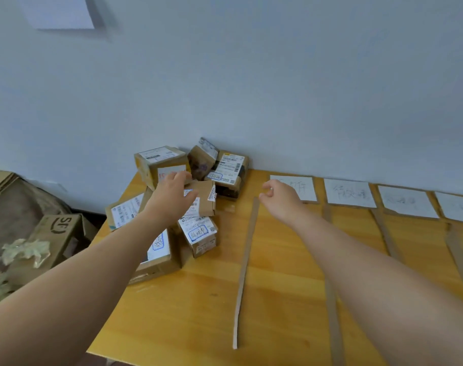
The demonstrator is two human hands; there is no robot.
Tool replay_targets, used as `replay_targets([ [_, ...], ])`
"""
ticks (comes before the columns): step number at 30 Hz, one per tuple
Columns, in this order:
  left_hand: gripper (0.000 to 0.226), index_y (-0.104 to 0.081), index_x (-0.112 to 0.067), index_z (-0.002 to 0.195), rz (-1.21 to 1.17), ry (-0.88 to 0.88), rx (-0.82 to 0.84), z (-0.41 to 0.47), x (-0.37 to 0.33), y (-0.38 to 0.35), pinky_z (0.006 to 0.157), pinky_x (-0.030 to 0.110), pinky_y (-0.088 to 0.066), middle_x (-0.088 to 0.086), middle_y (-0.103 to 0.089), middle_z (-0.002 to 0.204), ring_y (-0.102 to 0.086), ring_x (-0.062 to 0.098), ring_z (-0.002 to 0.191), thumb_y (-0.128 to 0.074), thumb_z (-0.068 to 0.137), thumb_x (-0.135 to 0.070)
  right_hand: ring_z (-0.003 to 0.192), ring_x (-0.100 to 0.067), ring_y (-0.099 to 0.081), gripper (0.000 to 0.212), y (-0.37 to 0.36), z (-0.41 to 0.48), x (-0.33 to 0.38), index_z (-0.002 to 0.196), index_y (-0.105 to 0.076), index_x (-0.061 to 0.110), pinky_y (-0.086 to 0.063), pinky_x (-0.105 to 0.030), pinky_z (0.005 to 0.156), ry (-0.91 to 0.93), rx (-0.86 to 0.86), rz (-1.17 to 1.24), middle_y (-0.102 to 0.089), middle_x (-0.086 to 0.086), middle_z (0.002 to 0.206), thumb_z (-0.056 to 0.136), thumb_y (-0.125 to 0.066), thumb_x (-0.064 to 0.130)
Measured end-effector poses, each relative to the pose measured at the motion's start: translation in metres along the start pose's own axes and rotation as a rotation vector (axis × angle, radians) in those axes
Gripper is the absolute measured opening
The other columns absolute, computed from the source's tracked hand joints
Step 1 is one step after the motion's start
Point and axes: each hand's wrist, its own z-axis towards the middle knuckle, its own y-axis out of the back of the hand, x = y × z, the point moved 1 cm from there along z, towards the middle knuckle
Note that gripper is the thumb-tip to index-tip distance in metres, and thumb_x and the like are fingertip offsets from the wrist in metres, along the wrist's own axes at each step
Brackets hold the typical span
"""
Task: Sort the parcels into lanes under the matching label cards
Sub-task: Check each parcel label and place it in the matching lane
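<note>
On the yellow wooden desk [198, 313], the left hand [172, 198] curls over a small brown cardboard parcel [206, 206]; the right hand [280, 199] hovers alongside, loosely curled, holding nothing.

Pale blue wall [278, 75]; wooden table [198, 313] against it.
</note>
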Motion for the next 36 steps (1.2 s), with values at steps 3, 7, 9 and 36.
replay_targets([
  [3, 0.053, -0.037, -0.014, 0.143, -0.066, 0.074, -0.040, 0.017, 0.018, 0.009, 0.108, 0.043, -0.031, 0.013, -0.037, 0.145, -0.035, 0.031, 0.133, -0.051, 0.095, -0.033, 0.107, -0.019, -0.055, 0.040, -0.014, 0.013, 0.024, 0.136, -0.046, 0.015, -0.039, -0.027, 0.083, 0.005, 0.014, 0.037, -0.057, -0.004, 0.125, 0.098, -0.049, 0.026],
  [7, 0.055, -0.035, -0.013, 0.144, -0.146, 0.138, -0.077, 0.050, 0.048, 0.020, 0.109, 0.046, -0.029, 0.013, -0.032, 0.146, -0.028, 0.033, 0.134, -0.050, 0.095, -0.034, 0.093, -0.013, -0.052, 0.040, -0.041, 0.029, 0.052, 0.132, -0.048, 0.018, -0.043, -0.029, 0.077, -0.044, 0.005, 0.109, -0.055, 0.005, 0.107, 0.095, -0.052, 0.034],
  [9, 0.054, -0.035, -0.014, 0.143, -0.204, 0.162, -0.092, 0.064, 0.064, 0.023, 0.111, 0.045, -0.028, 0.013, -0.031, 0.146, -0.027, 0.032, 0.134, -0.050, 0.095, -0.035, 0.094, -0.012, -0.052, 0.042, -0.059, 0.037, 0.062, 0.131, -0.048, 0.019, -0.044, -0.028, 0.075, -0.098, 0.005, 0.181, -0.056, 0.005, 0.108, 0.094, -0.052, 0.038],
  [36, 0.056, -0.045, -0.026, 0.135, -0.936, 0.601, 0.442, 0.122, 0.161, 0.015, 0.093, 0.048, -0.043, 0.009, -0.064, 0.116, -0.058, 0.031, 0.109, -0.046, 0.089, -0.058, 0.119, -0.027, -0.052, 0.071, -0.157, 0.088, 0.165, 0.132, -0.052, 0.012, -0.040, -0.043, 0.105, -0.298, 0.176, 0.384, -0.057, -0.010, 0.131, 0.094, -0.022, 0.063],
])
